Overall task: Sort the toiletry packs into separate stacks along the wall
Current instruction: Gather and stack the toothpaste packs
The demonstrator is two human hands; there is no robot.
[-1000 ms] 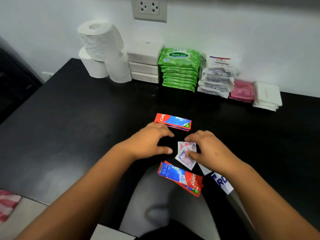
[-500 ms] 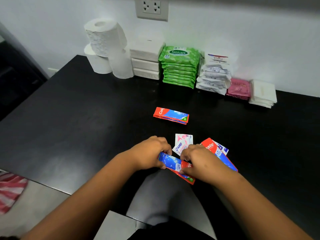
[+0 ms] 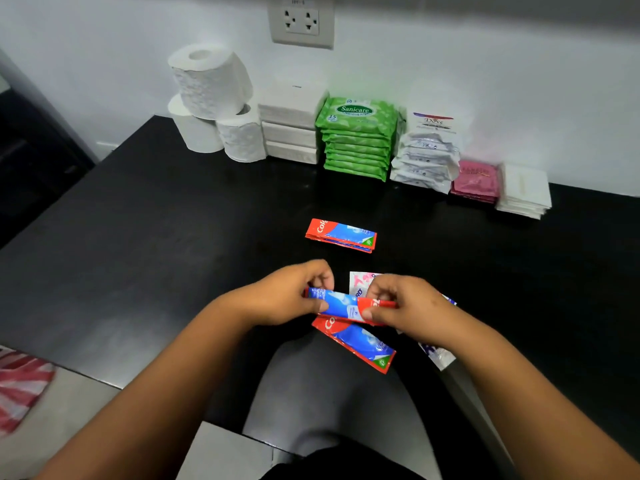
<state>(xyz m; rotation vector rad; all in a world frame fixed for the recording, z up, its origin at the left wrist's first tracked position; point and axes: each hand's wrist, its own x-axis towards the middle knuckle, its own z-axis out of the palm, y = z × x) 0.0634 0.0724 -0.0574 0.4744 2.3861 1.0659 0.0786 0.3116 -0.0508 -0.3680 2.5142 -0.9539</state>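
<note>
Both hands hold a red and blue toothpaste sachet just above the black table: my left hand pinches its blue end, my right hand pinches its red end. Under it lies another toothpaste sachet. A small pile of the same sachets sits farther out. A white and pink sachet shows between my hands, and a white and purple one peeks out below my right wrist.
Along the wall stand toilet rolls, white boxes, a green wipes stack, a stack of white soap packs, pink packs and white flat packs. A red striped cloth lies off the table's left.
My hands left the white and pink sachet, moved to the toothpaste sachets near the table's front, and have lifted one between them. The others there have shifted.
</note>
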